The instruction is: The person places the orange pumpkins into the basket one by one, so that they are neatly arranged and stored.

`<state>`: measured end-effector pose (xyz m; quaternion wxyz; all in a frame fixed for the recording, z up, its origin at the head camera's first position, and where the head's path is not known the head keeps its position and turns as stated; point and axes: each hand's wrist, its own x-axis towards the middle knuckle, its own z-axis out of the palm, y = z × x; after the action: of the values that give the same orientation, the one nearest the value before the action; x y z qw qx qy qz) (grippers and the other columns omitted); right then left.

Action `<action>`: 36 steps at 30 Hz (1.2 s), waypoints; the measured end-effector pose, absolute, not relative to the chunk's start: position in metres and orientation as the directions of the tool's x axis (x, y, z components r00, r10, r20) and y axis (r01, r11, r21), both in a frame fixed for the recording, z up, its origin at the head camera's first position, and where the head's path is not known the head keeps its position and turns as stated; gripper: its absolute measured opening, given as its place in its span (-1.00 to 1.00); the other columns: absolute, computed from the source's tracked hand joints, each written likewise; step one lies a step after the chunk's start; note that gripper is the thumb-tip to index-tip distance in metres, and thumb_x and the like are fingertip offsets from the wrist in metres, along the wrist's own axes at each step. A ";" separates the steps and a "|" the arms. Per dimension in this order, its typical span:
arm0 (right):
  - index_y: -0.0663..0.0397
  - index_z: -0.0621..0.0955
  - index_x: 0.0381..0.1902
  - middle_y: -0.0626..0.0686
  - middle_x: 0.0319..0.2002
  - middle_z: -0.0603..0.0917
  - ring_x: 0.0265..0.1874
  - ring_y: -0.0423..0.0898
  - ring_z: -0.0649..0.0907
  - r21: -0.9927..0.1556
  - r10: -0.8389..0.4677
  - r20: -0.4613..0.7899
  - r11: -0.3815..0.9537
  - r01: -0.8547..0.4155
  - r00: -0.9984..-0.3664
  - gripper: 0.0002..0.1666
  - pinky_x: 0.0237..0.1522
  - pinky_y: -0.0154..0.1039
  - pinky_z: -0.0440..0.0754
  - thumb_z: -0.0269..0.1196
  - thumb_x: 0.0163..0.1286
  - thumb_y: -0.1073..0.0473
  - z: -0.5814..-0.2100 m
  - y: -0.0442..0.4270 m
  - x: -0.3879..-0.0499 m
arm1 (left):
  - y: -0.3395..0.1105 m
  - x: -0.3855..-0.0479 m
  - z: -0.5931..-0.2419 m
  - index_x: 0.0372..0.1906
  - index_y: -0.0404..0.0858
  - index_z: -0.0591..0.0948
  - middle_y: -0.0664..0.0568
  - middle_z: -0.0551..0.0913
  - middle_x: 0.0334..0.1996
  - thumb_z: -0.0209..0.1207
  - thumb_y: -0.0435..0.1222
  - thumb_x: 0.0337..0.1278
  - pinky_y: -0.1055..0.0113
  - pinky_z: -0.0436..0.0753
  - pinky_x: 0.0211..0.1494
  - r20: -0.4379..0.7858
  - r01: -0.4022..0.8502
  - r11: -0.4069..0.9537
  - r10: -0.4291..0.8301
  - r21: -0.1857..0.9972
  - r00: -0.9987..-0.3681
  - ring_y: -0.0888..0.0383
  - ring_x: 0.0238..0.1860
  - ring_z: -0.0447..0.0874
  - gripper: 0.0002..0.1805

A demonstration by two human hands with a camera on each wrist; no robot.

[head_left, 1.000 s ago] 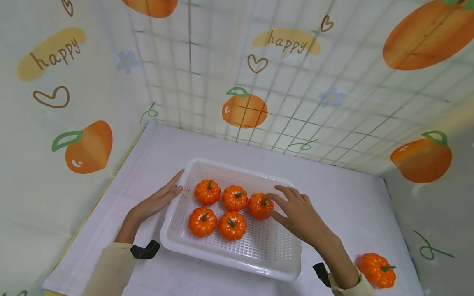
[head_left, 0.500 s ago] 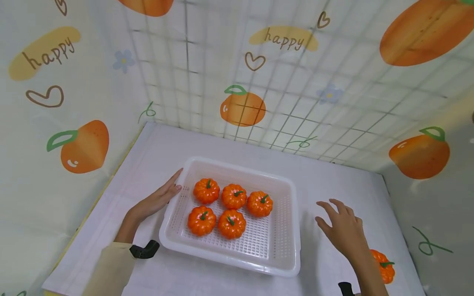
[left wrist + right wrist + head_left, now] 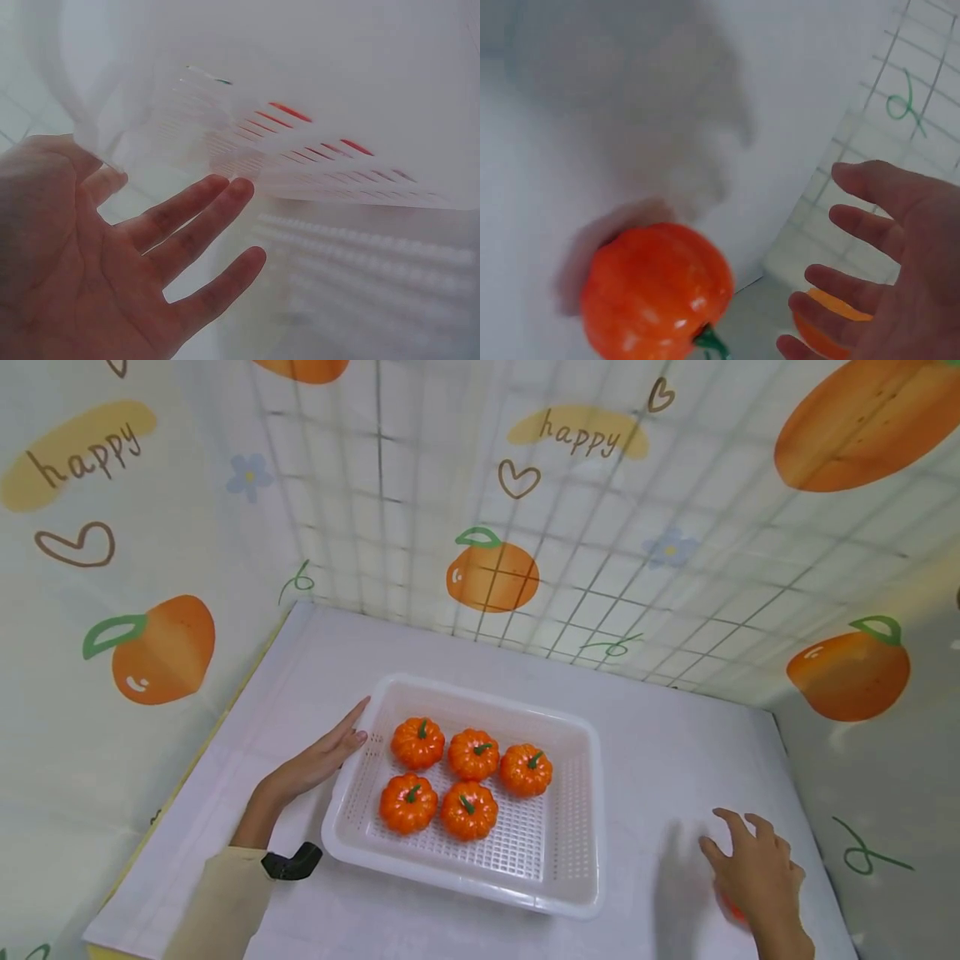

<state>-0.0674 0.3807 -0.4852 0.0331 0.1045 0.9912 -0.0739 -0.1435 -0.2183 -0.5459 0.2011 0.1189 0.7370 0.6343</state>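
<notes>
In the head view a white plastic basket (image 3: pixel 558 893) with a perforated floor holds several small orange pumpkins (image 3: pixel 468 811) with green stems. My left hand (image 3: pixel 318 762) rests its straight fingers against the basket's left side; the left wrist view shows that hand (image 3: pixel 135 247) with fingers spread beside the slotted wall (image 3: pixel 360 67). At the right my right hand (image 3: pixel 757 868) hovers over another pumpkin (image 3: pixel 731 906), mostly hidden beneath it. The right wrist view shows this pumpkin (image 3: pixel 656 292) lying apart from the loosely bent, spread fingers of the hand (image 3: pixel 900 270).
A white cloth-covered table (image 3: pixel 652 760) lies under the basket. Printed sheets with grid lines and orange fruit drawings form a back wall (image 3: pixel 420 527) and side walls around it. A black wrist strap (image 3: pixel 292 862) sits on the left forearm.
My right hand has left the rightmost pumpkin in the basket and moved right and down, over the loose pumpkin. The left hand has stayed at the basket's side.
</notes>
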 end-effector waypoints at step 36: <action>0.39 0.21 0.33 0.59 0.08 0.15 0.02 0.48 0.32 -0.122 0.530 -0.357 0.790 0.601 -0.769 -0.06 0.04 0.36 0.49 0.30 0.34 -0.18 -0.516 0.428 -0.050 | -0.217 -0.141 -0.543 0.57 0.38 -0.13 0.19 -0.23 0.60 -0.14 0.05 0.55 -0.31 0.05 0.42 -0.145 -0.066 0.193 0.427 0.979 -0.893 -0.08 0.55 -0.16 -0.33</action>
<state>-0.0498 0.4278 -0.5159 0.1540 0.3028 0.9334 -0.1155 -0.1407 -0.2171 -0.5433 0.1977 0.1207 0.7467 0.6236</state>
